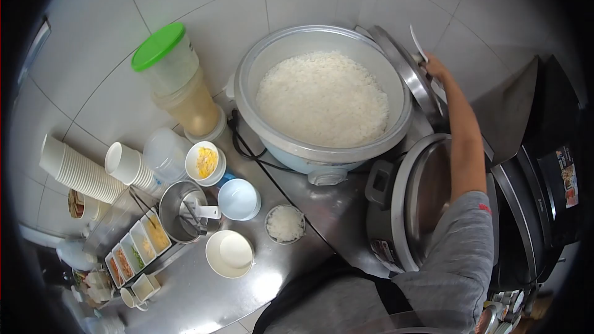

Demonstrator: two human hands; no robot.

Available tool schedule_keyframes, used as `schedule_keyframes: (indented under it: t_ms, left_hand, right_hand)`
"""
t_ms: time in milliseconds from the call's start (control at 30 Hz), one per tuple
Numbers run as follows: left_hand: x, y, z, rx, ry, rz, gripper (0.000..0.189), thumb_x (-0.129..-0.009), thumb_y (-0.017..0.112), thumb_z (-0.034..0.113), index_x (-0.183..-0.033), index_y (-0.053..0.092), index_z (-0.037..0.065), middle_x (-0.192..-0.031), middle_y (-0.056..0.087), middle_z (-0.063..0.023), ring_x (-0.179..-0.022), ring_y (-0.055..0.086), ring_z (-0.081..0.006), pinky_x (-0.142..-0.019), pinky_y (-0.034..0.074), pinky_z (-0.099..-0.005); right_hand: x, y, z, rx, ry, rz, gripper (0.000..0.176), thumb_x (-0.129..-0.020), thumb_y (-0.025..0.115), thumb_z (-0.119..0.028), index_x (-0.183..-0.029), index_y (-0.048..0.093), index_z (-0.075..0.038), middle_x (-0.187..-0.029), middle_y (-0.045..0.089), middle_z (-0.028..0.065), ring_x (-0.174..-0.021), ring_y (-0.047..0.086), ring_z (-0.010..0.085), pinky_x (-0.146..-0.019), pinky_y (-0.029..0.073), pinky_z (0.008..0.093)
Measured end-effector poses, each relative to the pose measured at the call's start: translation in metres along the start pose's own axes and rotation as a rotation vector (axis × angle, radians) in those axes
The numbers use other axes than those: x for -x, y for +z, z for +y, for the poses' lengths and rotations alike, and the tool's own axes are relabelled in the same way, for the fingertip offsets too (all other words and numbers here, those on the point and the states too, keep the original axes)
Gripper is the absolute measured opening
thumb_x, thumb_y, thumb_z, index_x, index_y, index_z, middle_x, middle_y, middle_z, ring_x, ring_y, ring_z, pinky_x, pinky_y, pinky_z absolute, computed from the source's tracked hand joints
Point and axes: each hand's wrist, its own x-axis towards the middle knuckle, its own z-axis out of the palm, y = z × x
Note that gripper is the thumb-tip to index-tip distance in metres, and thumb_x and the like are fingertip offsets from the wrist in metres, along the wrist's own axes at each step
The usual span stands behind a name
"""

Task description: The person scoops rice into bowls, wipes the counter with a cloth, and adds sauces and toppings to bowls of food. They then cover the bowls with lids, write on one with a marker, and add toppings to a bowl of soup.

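Note:
My right arm reaches out to the far right, and my right hand (436,67) is closed around a white rice paddle (417,42), whose curved end points up. The hand is beside a metal pot lid (405,71) that leans on edge against the large rice cooker. The lid hides part of what lies below the fingers. Cooked white rice (325,99) fills much of the uncovered rice cooker (247,108). A second, lidded cooker (402,210) stands under my forearm. My left hand is out of view.
On the steel counter (272,297) are a small bowl of rice (285,224), a white bowl (229,253), a blue-white bowl (239,199), a metal pot (176,213), topping trays (139,247) and stacked paper cups (80,170). A green-lidded container (167,55) stands by the wall.

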Motion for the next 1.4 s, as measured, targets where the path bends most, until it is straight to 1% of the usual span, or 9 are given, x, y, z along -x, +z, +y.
schedule_keyframes:
  t_ms: [233, 600, 967, 1067, 1133, 1200, 1300, 1367, 1400]
  left_hand:
    - [0.001, 0.015, -0.047, -0.071, -0.053, -0.006, 0.059, -0.083, 0.054, 0.029, -0.130, 0.031, 0.001, -0.120, 0.049, -0.0159, -0.098, 0.056, -0.0258, -0.081, 0.049, -0.0342]
    - [-0.008, 0.010, -0.079, -0.105, -0.028, 0.071, 0.057, -0.084, 0.052, 0.020, -0.131, 0.026, 0.000, -0.122, 0.045, -0.0174, -0.102, 0.053, -0.0267, -0.084, 0.048, -0.0364]
    - [-0.008, -0.005, -0.111, -0.226, 0.149, 0.355, 0.057, -0.086, 0.050, 0.011, -0.132, 0.020, -0.002, -0.125, 0.041, -0.0189, -0.106, 0.051, -0.0277, -0.086, 0.047, -0.0387]
    - [-0.002, -0.016, -0.103, -0.339, 0.479, 0.710, 0.057, -0.086, 0.050, 0.008, -0.133, 0.019, -0.002, -0.125, 0.040, -0.0193, -0.107, 0.050, -0.0280, -0.086, 0.047, -0.0393]
    - [0.001, -0.008, -0.071, -0.294, 0.718, 0.871, 0.057, -0.086, 0.050, 0.007, -0.133, 0.018, -0.003, -0.126, 0.040, -0.0195, -0.107, 0.049, -0.0281, -0.087, 0.047, -0.0397]
    - [0.009, 0.038, -0.007, 0.394, 0.795, 0.519, 0.050, -0.086, 0.046, 0.000, -0.130, 0.024, -0.004, -0.127, 0.036, -0.0183, -0.113, 0.042, -0.0285, -0.093, 0.042, -0.0390]
    - [0.072, 0.086, 0.085, 0.651, 0.732, -0.448, 0.036, -0.088, 0.048, 0.008, -0.123, 0.039, -0.001, -0.118, 0.046, -0.0140, -0.100, 0.054, -0.0230, -0.081, 0.048, -0.0317]
    - [0.106, 0.136, 0.088, 0.888, 0.245, -1.212, 0.046, -0.089, 0.047, 0.006, -0.132, 0.031, 0.007, -0.117, 0.045, -0.0121, -0.097, 0.057, -0.0259, -0.079, 0.050, -0.0361]
    - [0.118, 0.156, 0.084, 0.829, 0.128, -1.455, 0.054, -0.089, 0.046, 0.005, -0.137, 0.021, 0.010, -0.115, 0.045, -0.0142, -0.098, 0.056, -0.0256, -0.078, 0.050, -0.0346]
  right_hand:
    - [-0.009, 0.005, -0.187, 0.129, -0.630, 0.183, 0.043, -0.076, 0.047, 0.003, -0.117, 0.050, -0.011, -0.114, 0.053, 0.0153, -0.108, 0.047, 0.0336, -0.093, 0.036, 0.0399]
    - [0.046, 0.076, -0.315, 0.410, -0.687, 0.241, 0.038, -0.078, 0.043, 0.002, -0.107, 0.053, -0.020, -0.096, 0.052, 0.0114, -0.094, 0.048, 0.0290, -0.076, 0.036, 0.0406]
    - [0.031, 0.079, -0.325, 0.480, -0.440, -0.044, 0.049, -0.079, 0.045, -0.003, -0.117, 0.051, -0.034, -0.119, 0.038, 0.0153, -0.117, 0.032, 0.0351, -0.089, 0.026, 0.0594]
    - [0.028, 0.056, -0.379, -0.072, -0.499, -0.004, 0.027, -0.079, 0.048, -0.003, -0.102, 0.061, -0.003, -0.095, 0.062, 0.0196, -0.088, 0.060, 0.0287, -0.078, 0.047, 0.0375]
    - [0.053, 0.057, -0.420, -0.176, -0.789, 0.065, 0.035, -0.075, 0.056, -0.015, -0.108, 0.061, -0.009, -0.087, 0.064, 0.0181, -0.083, 0.062, 0.0282, -0.075, 0.048, 0.0359]
    - [0.132, 0.052, -0.450, -0.283, -0.794, -0.156, 0.034, -0.079, 0.059, -0.027, -0.113, 0.059, -0.021, -0.112, 0.055, 0.0150, -0.105, 0.051, 0.0282, -0.089, 0.039, 0.0393]
    - [0.224, 0.097, -0.454, -0.427, -0.919, -0.335, 0.050, -0.073, 0.069, -0.032, -0.116, 0.055, -0.009, -0.100, 0.062, 0.0068, -0.088, 0.056, 0.0179, -0.080, 0.042, 0.0306]
    - [0.273, 0.147, -0.428, -0.702, -1.162, -0.421, 0.056, -0.075, 0.068, -0.031, -0.123, 0.049, -0.009, -0.096, 0.062, 0.0082, -0.082, 0.058, 0.0196, -0.074, 0.044, 0.0338]
    - [0.297, 0.154, -0.408, -0.614, -0.845, -0.651, 0.053, -0.079, 0.064, -0.030, -0.125, 0.048, -0.012, -0.094, 0.062, 0.0091, -0.081, 0.059, 0.0196, -0.075, 0.045, 0.0343]
